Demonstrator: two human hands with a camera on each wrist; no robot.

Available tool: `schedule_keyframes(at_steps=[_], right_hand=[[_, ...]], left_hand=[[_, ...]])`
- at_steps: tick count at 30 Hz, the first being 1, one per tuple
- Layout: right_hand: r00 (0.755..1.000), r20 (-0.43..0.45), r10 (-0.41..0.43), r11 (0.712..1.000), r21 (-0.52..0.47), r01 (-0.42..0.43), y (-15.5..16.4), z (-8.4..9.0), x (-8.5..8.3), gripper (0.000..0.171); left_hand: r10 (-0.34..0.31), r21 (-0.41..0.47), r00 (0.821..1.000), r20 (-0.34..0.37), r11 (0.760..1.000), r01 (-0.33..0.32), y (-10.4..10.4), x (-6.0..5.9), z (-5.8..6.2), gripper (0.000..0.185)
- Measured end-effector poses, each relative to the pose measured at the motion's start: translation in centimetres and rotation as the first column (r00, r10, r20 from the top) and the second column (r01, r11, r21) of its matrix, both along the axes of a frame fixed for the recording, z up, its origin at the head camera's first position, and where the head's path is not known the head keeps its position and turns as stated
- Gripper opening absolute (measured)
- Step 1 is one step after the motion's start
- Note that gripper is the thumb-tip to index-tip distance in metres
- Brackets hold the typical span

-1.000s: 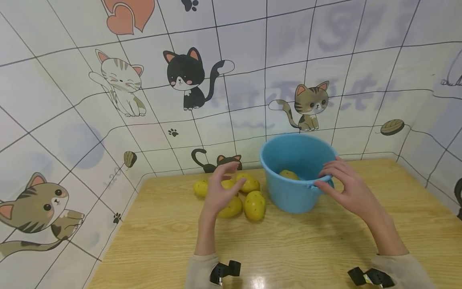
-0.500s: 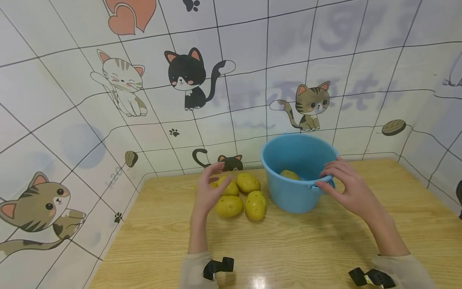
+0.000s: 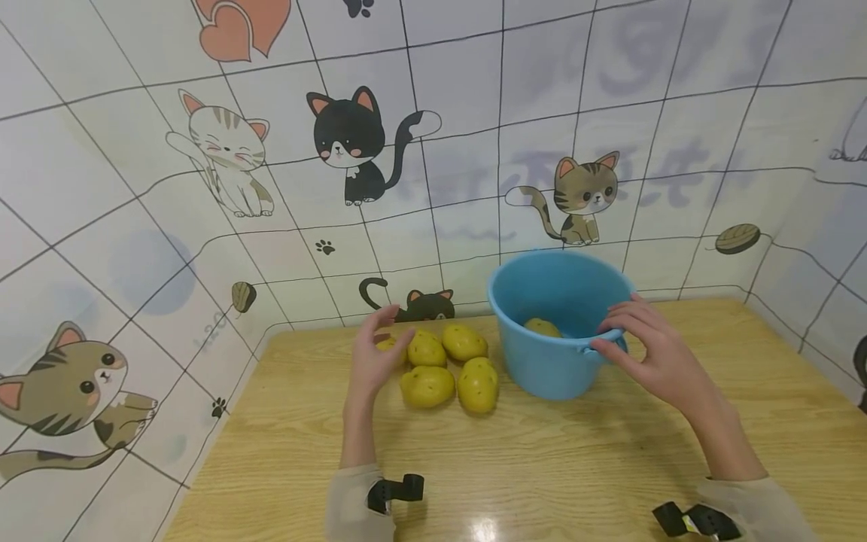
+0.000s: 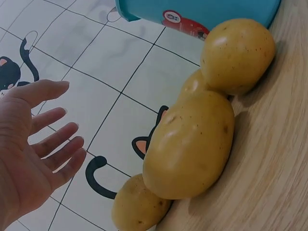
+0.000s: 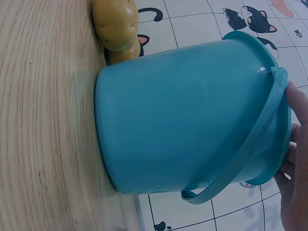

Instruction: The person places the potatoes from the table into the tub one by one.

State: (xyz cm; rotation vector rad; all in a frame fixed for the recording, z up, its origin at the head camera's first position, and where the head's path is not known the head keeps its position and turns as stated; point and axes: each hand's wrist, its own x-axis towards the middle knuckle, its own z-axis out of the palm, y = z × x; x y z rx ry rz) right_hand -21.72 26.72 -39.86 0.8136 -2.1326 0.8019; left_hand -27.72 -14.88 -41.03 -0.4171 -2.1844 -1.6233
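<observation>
Several yellow potatoes lie together on the wooden table (image 3: 542,467). My left hand (image 3: 393,330) hovers open at their left side, its fingers over the leftmost potato (image 3: 389,346), which it half hides. In the left wrist view the hand (image 4: 53,125) is spread, apart from the big potato (image 4: 192,149). My right hand (image 3: 606,329) grips the near right rim and handle of the blue bucket (image 3: 542,369), thumb below and fingers on top. One potato (image 3: 542,327) lies inside the bucket. The right wrist view shows the bucket (image 5: 192,110), its handle (image 5: 240,154) and my fingers (image 5: 294,144) at the rim.
A wall with cartoon-cat tiles (image 3: 352,143) wraps the table on the left, back and right. The potatoes sit near the back left corner, the nearest one (image 3: 478,385) close to the bucket's left side. Bare wood lies between me and the potatoes.
My left hand has slid left, from above the middle of the potato group to its left edge, uncovering the front potatoes. My right hand and the bucket have stayed put.
</observation>
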Motion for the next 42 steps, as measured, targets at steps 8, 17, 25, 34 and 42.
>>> schedule_keyframes(at_steps=[8,17,25,34,42], right_hand=[[1.0,0.011,0.0,1.0,-0.001,0.0,-0.1,0.2,0.1,0.017],[1.0,0.021,-0.012,1.0,0.004,0.012,-0.2,0.1,0.1,0.018],[0.999,0.03,-0.023,1.0,0.005,0.023,-0.2,0.2,0.2,0.019],[1.0,0.018,-0.016,1.0,0.002,0.016,-0.4,0.3,0.3,0.017],[0.999,0.022,-0.023,1.0,0.0,0.023,-0.2,0.1,0.2,0.017]], left_hand=[[0.048,0.022,0.999,0.02,0.999,-0.049,-1.3,-0.6,-0.9,0.049],[0.092,-0.004,0.989,0.114,0.996,-0.093,-2.5,-0.9,-2.2,0.056],[0.125,-0.078,0.977,0.17,0.99,-0.113,-2.9,-1.5,-3.7,0.063],[0.124,-0.065,0.972,0.2,0.991,-0.113,-3.3,-1.8,-4.9,0.064],[0.149,-0.079,0.957,0.249,0.988,-0.133,-3.5,-2.1,-5.8,0.067]])
